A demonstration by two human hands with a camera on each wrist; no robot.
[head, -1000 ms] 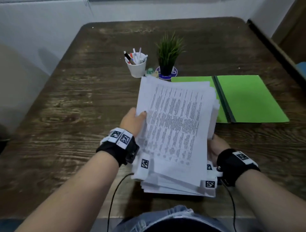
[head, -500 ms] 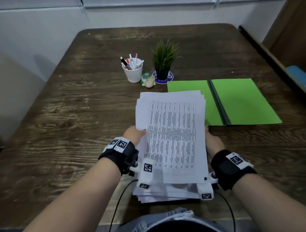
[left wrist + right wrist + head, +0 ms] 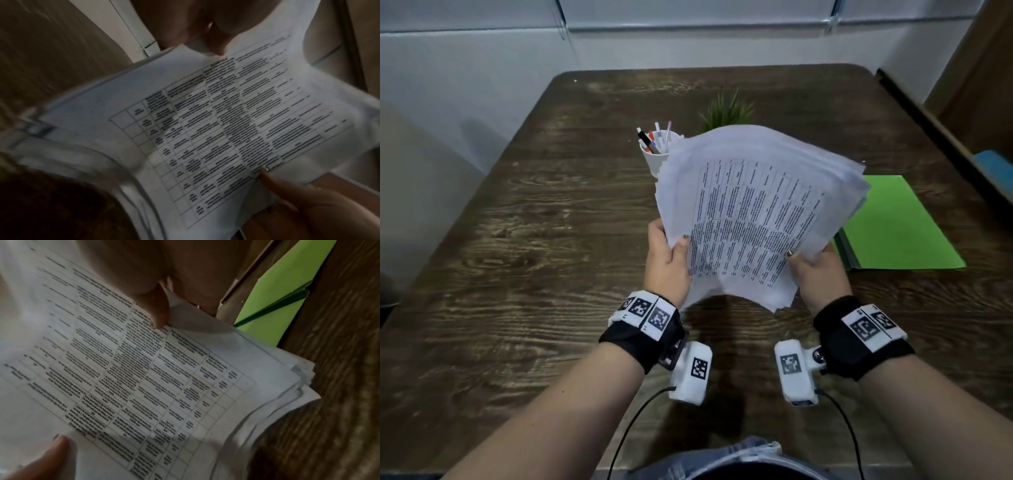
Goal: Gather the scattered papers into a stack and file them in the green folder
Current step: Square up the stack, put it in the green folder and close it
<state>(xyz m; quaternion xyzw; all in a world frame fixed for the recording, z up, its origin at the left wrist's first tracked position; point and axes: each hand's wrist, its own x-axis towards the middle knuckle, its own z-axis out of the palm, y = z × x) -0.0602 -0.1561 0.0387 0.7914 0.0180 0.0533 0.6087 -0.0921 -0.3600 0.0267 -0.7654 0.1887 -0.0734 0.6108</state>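
A thick stack of printed white papers (image 3: 750,212) (image 3: 236,121) (image 3: 144,378) is held above the table, tilted toward the right, its sheets fanned unevenly at the far edge. My left hand (image 3: 667,253) grips its near left edge with the thumb on top. My right hand (image 3: 815,270) grips the near right corner, thumb also on top. The open green folder (image 3: 897,226) (image 3: 273,305) lies flat on the table to the right, its left half hidden behind the stack.
A white cup of pens (image 3: 657,154) and a small potted plant (image 3: 726,113) stand behind the stack. The dark wooden table (image 3: 534,240) stretches bare to the left. A wall edge and a blue object (image 3: 993,168) sit at the far right.
The stack has been lifted off the table near my lap, carried forward and rotated to the right toward the folder. Both hands have kept their hold and shifted to its near edge.
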